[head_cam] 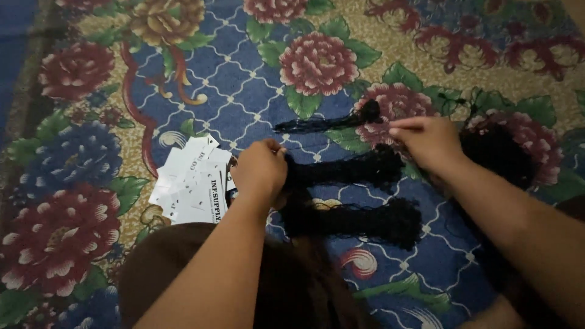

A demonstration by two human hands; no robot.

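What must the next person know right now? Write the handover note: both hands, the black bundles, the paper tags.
Left hand: closed on one end of the middle black mesh bundle.
Right hand: fingers resting at that bundle's other end; hard to tell if gripping.
Two more black bundles lie laid out on the floral carpet, one above, one below.
Dark pile at right.
White paper tags: loose heap beside the left hand.

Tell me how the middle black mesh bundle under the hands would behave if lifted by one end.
The middle black mesh bundle looks like fine netting, so probably floppy and light. Its frayed edge may snag the left hand or neighbouring bundles. Lying flat on the carpet, it seems unlikely to roll.
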